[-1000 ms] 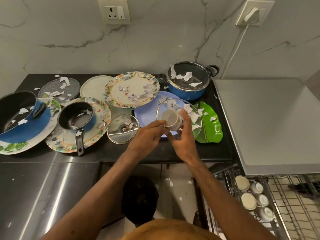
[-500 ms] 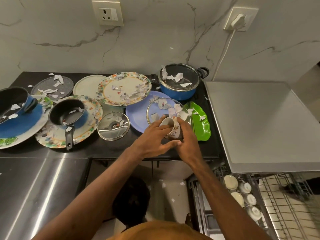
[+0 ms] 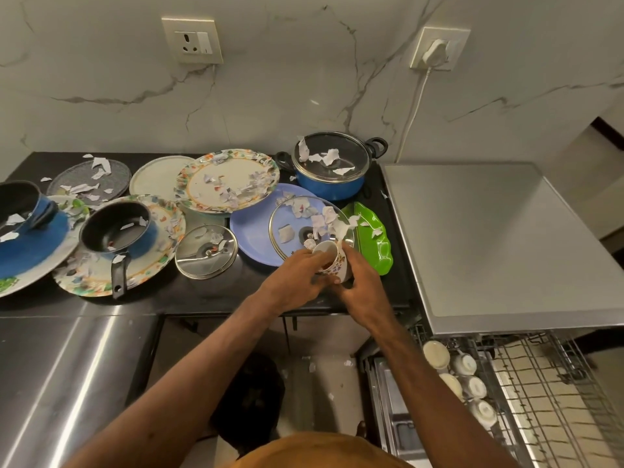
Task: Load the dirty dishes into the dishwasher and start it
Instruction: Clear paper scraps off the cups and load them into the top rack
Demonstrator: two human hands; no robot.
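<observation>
A small white floral cup (image 3: 334, 261) is tipped on its side above the front of the black counter (image 3: 209, 298). My right hand (image 3: 363, 288) grips it from the right, and my left hand (image 3: 297, 280) holds it at the rim from the left. Behind it a glass lid (image 3: 304, 228) strewn with paper scraps lies on a lilac plate (image 3: 251, 231). At the lower right the dishwasher's wire rack (image 3: 540, 393) is pulled out, with several white cups (image 3: 472, 386) upside down along its left side.
Dirty ware covers the counter: a green leaf dish (image 3: 374, 238), a lidded blue pot (image 3: 332, 167), a floral plate (image 3: 229, 180), a small glass lid (image 3: 206, 251), a black saucepan (image 3: 116, 231) on a plate, a blue pan (image 3: 23, 214) far left. A steel top (image 3: 489, 238) lies right.
Both hands have brought the cup lower and nearer the counter's front edge, tipping it further onto its side. The view has shifted slightly right.
</observation>
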